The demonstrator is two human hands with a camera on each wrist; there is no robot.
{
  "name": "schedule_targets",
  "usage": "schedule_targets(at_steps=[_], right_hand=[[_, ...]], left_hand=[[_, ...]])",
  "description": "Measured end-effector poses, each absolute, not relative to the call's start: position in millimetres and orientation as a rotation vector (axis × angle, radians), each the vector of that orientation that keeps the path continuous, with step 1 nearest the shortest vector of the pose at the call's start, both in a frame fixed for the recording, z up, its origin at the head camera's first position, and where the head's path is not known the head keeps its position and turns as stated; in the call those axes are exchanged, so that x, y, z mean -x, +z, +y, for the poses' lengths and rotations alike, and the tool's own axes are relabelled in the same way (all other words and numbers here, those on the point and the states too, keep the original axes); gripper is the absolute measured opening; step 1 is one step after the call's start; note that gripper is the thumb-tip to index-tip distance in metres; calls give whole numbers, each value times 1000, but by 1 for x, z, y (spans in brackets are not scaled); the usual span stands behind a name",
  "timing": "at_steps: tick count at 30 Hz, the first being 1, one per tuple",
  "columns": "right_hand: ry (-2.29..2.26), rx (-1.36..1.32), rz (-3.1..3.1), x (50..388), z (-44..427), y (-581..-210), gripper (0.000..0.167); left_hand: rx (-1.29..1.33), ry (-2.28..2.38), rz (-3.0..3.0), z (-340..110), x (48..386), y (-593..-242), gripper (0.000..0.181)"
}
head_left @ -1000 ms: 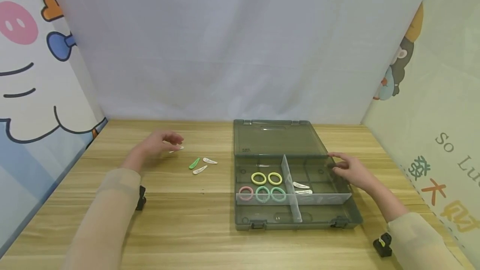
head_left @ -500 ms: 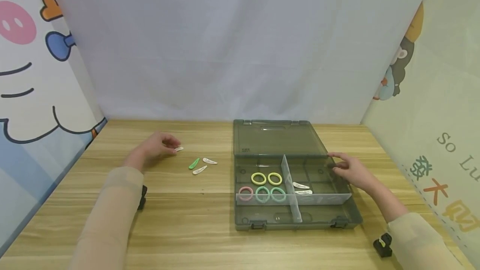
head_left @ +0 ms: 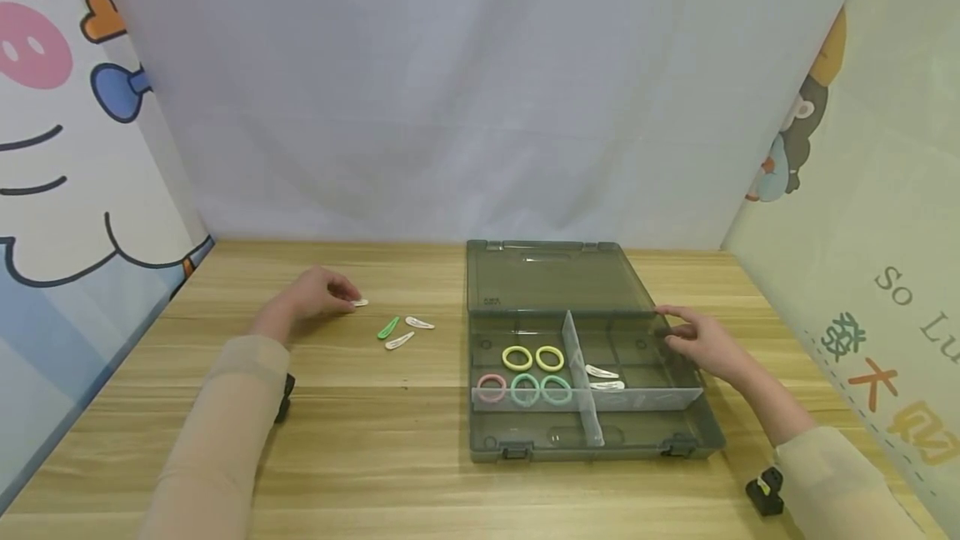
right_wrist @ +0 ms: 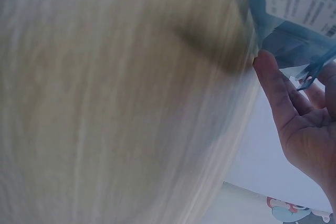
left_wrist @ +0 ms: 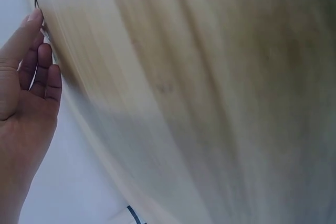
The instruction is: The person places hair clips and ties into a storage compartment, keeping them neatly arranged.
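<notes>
My left hand [head_left: 315, 293] pinches a small white snap hair clip [head_left: 362, 302] just at the table surface. In the left wrist view, the left hand [left_wrist: 31, 77] shows its thumb and index finger together at the clip's dark edge. Nearby lie a green hair clip [head_left: 388, 327] and two white hair clips [head_left: 420, 322]. My right hand [head_left: 705, 346] holds the right side of an open grey transparent storage box [head_left: 648, 448], close to its hinge. In the right wrist view, the right hand [right_wrist: 310, 135] has its fingers against the box wall, thumb partly out of frame.
Left compartment holds several hair ties: yellow ones [head_left: 550, 358], green ones [head_left: 557, 389] and a pink one [head_left: 491, 387]. Two white clips [head_left: 602, 372] lie in the right compartment. White dividers [head_left: 645, 398] cross the box. Its lid [head_left: 555, 277] lies back toward the curtain [head_left: 450, 107].
My left fingers have closed around the white clip and shifted it slightly toward the near side. The right hand, the box and the other clips stay where they were.
</notes>
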State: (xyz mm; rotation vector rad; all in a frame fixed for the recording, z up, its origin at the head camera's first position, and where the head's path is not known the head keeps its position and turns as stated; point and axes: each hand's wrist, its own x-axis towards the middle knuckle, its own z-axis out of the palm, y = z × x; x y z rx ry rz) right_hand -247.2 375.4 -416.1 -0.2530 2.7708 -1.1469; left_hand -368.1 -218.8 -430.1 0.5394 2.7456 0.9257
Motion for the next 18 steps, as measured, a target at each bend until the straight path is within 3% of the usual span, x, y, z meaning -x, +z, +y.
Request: schedule_targets(at_steps=[18], right_hand=[[-1160, 240, 2761, 243, 373, -412, 54]], left_hand=[[-548, 920, 2786, -217, 367, -426, 18]])
